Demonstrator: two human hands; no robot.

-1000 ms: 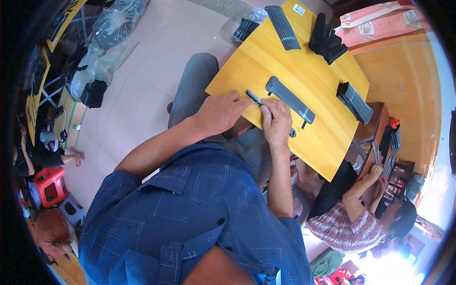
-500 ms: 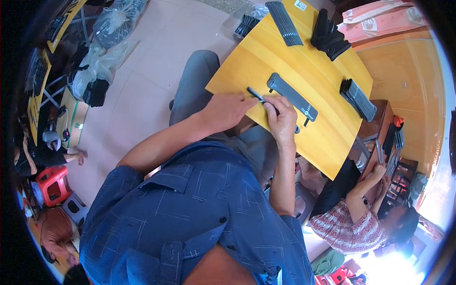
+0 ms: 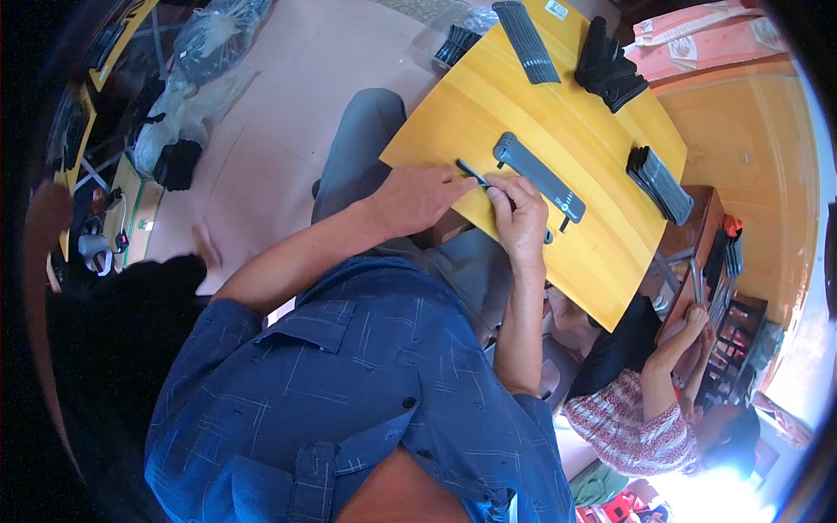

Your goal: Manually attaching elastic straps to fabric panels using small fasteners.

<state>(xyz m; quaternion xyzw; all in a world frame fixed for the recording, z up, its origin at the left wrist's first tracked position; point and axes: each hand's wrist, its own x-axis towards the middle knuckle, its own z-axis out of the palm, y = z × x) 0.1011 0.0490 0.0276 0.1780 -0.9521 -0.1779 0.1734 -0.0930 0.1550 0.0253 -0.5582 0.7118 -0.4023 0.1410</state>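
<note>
Barely anything has shifted: the left hand (image 3: 425,199) and right hand (image 3: 521,218) still pinch the dark strip (image 3: 467,167) between them, above the tabletop (image 3: 602,270) near its edge, beside the grey panel (image 3: 537,174). Only a dark-clad person (image 3: 122,322) has entered at left; the handling seems undisturbed.

Small workshop, kinda homey tbh. Yellow table (image 3: 602,261) under fingers (image 3: 527,196), stack of matching dark strips (image 3: 527,44) beyond them, second stack (image 3: 660,186) off to right. Stuffed plastic bag (image 3: 218,42) well left of fingers. Co-worker (image 3: 632,423) handling strips, right and nearer. Pink cloth (image 3: 711,44), far right beyond.
</note>
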